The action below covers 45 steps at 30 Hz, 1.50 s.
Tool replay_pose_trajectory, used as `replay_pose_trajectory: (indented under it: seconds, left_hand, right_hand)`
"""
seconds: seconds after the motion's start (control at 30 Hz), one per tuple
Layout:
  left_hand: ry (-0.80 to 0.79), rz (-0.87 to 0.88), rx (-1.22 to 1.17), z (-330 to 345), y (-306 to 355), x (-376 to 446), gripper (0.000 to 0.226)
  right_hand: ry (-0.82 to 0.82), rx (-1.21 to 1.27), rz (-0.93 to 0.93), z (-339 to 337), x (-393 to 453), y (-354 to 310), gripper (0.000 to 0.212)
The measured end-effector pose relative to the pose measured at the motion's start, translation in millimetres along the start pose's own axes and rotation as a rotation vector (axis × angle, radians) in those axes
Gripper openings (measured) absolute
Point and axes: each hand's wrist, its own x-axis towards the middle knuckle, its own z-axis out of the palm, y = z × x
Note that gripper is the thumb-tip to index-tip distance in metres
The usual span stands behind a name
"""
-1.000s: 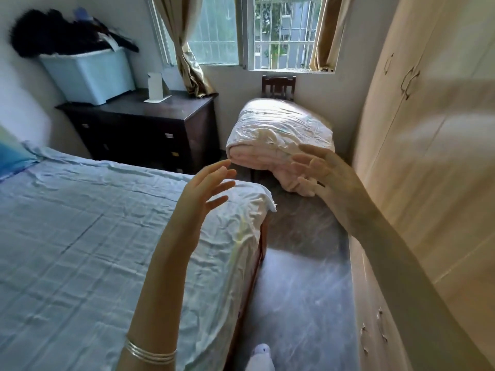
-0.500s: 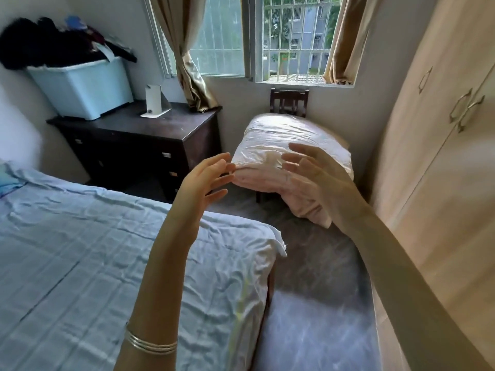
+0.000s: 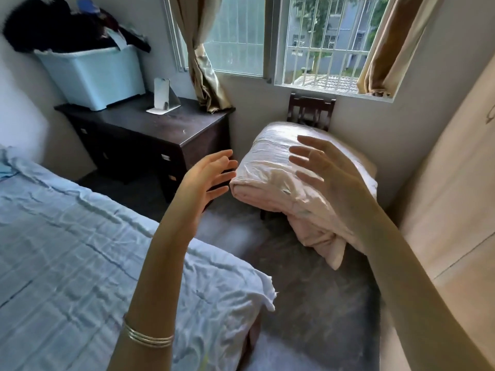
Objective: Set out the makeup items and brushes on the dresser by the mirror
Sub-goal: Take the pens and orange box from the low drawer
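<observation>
A dark wooden dresser (image 3: 150,127) stands at the back left under the window. On its top a small white standing mirror (image 3: 162,94) leans on its stand. No makeup items or brushes are in sight. My left hand (image 3: 205,178) is raised in mid-air in front of the dresser's right corner, fingers spread, palm facing right, empty. My right hand (image 3: 328,172) is raised opposite it, over the folded quilt, fingers spread, empty. Silver bangles circle my left wrist.
A pale blue storage bin (image 3: 93,76) piled with dark clothes fills the dresser's left half. A bed with a light blue sheet (image 3: 80,258) lies at left. A folded pink quilt (image 3: 289,180) rests on a chair under the window. A wardrobe (image 3: 455,196) lines the right wall.
The view has moved closer to the dresser and window. Both hands stay raised and empty, and they have drawn a little further apart.
</observation>
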Motion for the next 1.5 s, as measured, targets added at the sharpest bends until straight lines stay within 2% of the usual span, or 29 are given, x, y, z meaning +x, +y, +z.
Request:
replay_pose_trajectory:
  seconds: [0.17, 0.33, 0.43, 0.53, 0.6, 0.7, 0.87, 0.93, 1.0, 1.1, 1.27, 1.5]
  left_hand:
    - [0.104, 0.002, 0.000, 39.6, -3.6, 69.4, 0.036]
    - [0.162, -0.004, 0.019, 46.8, -17.7, 128.5, 0.032]
    - [0.170, 0.005, 0.017, 46.7, -26.3, 166.9, 0.031]
    - [0.207, 0.032, 0.013, 39.8, -34.4, 216.7, 0.037]
    - [0.266, 0.049, -0.009, 30.6, -37.8, 247.3, 0.038]
    - [0.348, 0.054, -0.034, 13.7, -41.0, 291.6, 0.034]
    - [0.473, 0.057, 0.000, -20.0, -36.3, 345.8, 0.031]
    - [0.536, 0.052, 0.008, -35.4, -33.8, 359.1, 0.025]
    - [0.600, 0.044, 0.026, -52.1, -34.8, 371.7, 0.017]
    - [0.702, 0.023, 0.045, -73.7, -38.8, 388.6, 0.021]
    - [0.823, 0.008, 0.033, -99.3, -46.7, 427.5, 0.021]
    - [0.935, 0.012, 0.026, -140.6, -40.5, 508.3, 0.023]
  right_hand:
    - [-0.091, -0.029, -0.006, -55.5, 73.9, 14.3, 0.064]
    - [-0.157, -0.023, -0.004, -80.4, 138.2, 38.1, 0.058]
    - [-0.179, -0.011, 0.011, -88.1, 179.3, 54.0, 0.061]
    - [-0.223, -0.013, 0.007, -88.9, 231.2, 71.5, 0.059]
    - [-0.268, -0.022, 0.016, -84.3, 269.9, 81.6, 0.050]
    - [-0.347, -0.017, 0.025, -73.9, 330.4, 93.6, 0.051]
    - [-0.418, 0.028, 0.035, -52.1, 417.3, 115.6, 0.037]
    - [-0.469, 0.052, 0.042, -39.2, 445.3, 123.3, 0.043]
    - [-0.518, 0.080, 0.032, -23.0, 472.3, 131.6, 0.059]
    - [-0.604, 0.111, 0.032, 2.0, 510.7, 148.9, 0.072]
    - [-0.759, 0.143, 0.046, 39.1, 575.6, 178.7, 0.071]
    - [-0.873, 0.190, 0.050, 82.6, 686.6, 198.5, 0.066]
